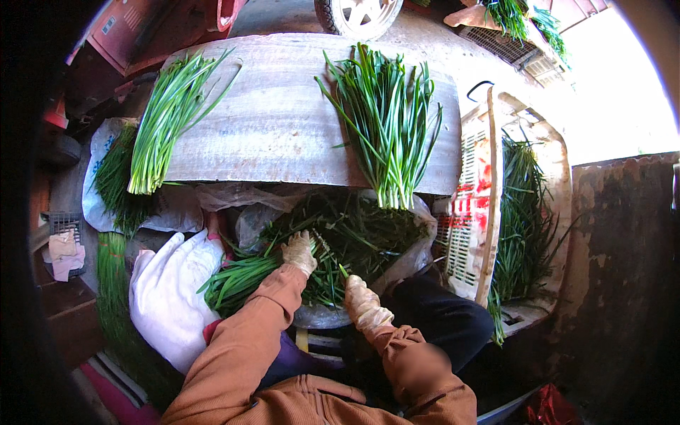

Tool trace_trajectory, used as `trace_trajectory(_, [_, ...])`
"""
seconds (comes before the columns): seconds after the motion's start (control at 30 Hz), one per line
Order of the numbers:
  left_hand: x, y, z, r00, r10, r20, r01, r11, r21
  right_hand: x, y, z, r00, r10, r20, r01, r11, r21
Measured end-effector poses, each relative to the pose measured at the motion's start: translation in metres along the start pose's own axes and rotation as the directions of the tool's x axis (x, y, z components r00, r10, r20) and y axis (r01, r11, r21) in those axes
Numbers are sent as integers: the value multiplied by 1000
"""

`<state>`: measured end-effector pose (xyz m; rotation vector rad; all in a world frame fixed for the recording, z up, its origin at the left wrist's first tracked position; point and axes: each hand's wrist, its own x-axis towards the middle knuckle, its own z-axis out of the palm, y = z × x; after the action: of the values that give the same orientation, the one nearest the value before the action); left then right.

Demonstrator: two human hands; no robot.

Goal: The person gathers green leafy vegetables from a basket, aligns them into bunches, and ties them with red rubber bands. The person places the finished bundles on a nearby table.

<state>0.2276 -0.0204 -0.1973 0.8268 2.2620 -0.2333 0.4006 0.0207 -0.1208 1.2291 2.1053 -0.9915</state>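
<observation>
My left hand, in a thin pale glove, is closed around a bunch of garlic chives whose leaves fan out to the left across my lap. My right hand, gloved alike, is curled with a short light-green stalk sticking out past its fingers. Beneath and beyond both hands, a clear plastic sheet holds a dark heap of loose chive leaves and trimmings. Two sorted chive bunches, a left one and a right one, lie on the board ahead of me.
At right stands a plastic crate with chives inside, beside a stained wall. Left are a white sack, more chives and a tied bundle. A wheel stands beyond the board.
</observation>
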Motion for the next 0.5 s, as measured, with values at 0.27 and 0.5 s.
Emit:
trace_trajectory(0.27, [0, 1, 1, 1000, -4, 11, 4, 1000, -9, 31, -15, -8, 996, -8, 89, 12, 999, -39])
trace_trajectory(0.5, [2, -2, 9, 1000, 24, 17, -23, 1000, -14, 45, -2, 9, 987, 60, 151, -59, 998, -11])
